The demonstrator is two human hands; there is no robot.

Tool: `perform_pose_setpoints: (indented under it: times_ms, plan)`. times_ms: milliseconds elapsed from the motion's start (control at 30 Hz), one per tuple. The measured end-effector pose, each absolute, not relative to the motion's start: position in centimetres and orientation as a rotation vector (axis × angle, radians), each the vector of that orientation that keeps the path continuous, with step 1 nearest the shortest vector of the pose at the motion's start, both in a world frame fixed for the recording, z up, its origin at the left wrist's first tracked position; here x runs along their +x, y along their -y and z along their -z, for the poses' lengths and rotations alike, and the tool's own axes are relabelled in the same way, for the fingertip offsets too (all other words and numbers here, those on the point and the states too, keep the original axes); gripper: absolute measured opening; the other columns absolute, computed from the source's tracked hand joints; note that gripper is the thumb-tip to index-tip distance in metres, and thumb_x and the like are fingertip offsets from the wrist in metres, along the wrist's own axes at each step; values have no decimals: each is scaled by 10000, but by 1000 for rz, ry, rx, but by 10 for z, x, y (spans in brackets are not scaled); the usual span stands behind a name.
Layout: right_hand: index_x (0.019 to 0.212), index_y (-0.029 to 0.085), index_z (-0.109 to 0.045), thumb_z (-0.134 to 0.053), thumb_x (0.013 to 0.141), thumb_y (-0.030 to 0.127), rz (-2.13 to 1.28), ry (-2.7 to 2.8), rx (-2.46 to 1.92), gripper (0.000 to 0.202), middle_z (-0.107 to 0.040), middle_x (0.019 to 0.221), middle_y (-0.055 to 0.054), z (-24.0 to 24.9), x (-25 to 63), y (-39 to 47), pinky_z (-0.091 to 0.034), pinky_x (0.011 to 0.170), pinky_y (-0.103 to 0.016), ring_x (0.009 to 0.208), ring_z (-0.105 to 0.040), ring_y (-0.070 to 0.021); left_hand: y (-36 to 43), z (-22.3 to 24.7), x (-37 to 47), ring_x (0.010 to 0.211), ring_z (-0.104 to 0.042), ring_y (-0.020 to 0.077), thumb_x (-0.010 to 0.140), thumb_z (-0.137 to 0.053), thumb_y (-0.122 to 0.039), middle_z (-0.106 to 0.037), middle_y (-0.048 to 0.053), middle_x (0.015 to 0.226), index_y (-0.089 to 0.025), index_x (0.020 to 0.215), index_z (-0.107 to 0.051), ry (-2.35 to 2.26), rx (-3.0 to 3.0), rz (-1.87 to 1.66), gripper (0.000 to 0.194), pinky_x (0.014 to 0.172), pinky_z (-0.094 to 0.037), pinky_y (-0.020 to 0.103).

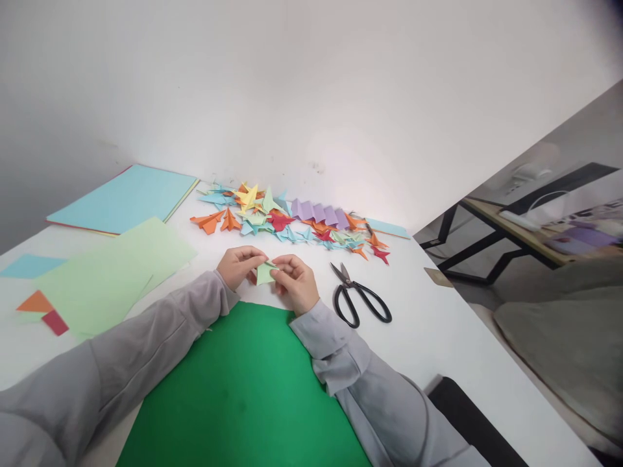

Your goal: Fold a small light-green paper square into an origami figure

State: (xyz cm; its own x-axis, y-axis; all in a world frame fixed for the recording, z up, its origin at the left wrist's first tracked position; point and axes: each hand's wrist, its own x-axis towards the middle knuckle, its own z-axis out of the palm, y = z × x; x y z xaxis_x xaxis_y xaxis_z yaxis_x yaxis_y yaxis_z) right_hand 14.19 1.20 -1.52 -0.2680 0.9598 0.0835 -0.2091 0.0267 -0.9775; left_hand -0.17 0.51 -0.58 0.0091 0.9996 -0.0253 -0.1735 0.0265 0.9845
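Pinched a pale slip [265, 274] between thumb and fingers of the left hand [239, 266] and of the right hand [298, 283]; had scissors [347, 283] lying slightly open, right of the fingers; had folded shapes [280, 221] beyond them, a green sheet [233, 389] nearer than them, light green sheets [107, 272] to their left.

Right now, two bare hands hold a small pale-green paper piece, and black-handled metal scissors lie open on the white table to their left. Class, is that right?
Not quite: the head view shows the scissors to the right, beyond the right hand. The rest of the statement stands.
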Motion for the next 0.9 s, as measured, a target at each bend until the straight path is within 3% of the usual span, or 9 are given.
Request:
perform_pose_setpoints:
  times_ms: [100, 233, 433, 500, 667, 900]
  plan:
    - [699, 168, -523, -667, 612, 287, -1444, 1200, -920, 207, -482, 381, 95, 17, 142, -13, -273, 285, -167, 268, -407, -58, -4, 5, -3, 371, -509, 83, 598, -674, -299, -573, -5, 567, -101, 776, -620, -1065, 1091, -1222, 272, 339, -436, 214]
    - [781, 179, -522, -654, 635, 294, -1414, 1158, -915, 228, -470, 346, 106, 18, 142, -15, -271, 273, -166, 248, -387, -66, -1, 1, -3, 398, -543, 90, 592, -664, -258, -592, 0, 675, -127, 950, -621, -985, 1094, -1195, 384, 357, -458, 227]
    - [670, 159, -591, -617, 623, 232, -1331, 1153, -928, 91, -517, 433, 63, 15, 142, -12, -270, 282, -173, 284, -403, -53, -2, 1, -3, 352, -520, 94, 554, -629, -158, -584, 4, 558, -88, 729, -667, -1030, 1068, -1128, 193, 360, -449, 229]
    - [679, 153, -613, -607, 628, 244, -1353, 1171, -929, 104, -536, 471, 49, 13, 143, -11, -259, 282, -179, 289, -399, -49, -3, 2, -4, 349, -519, 96, 544, -639, -159, -584, -2, 534, -92, 729, -670, -1017, 1057, -1119, 200, 361, -447, 228]
    - [820, 155, -614, -620, 656, 293, -1407, 1296, -876, 215, -416, 348, 98, 8, 144, -9, -213, 291, -177, 259, -341, -47, -4, 1, -6, 400, -546, 107, 511, -693, -198, -606, 13, 533, -88, 773, -673, -939, 993, -1127, 284, 379, -461, 222]
    - [816, 151, -608, -618, 667, 321, -1421, 1291, -887, 227, -441, 340, 86, 10, 144, -10, -228, 309, -179, 276, -372, -58, -4, -1, -6, 421, -547, 107, 498, -726, -222, -596, 11, 489, -86, 773, -675, -952, 998, -1127, 311, 378, -459, 213]
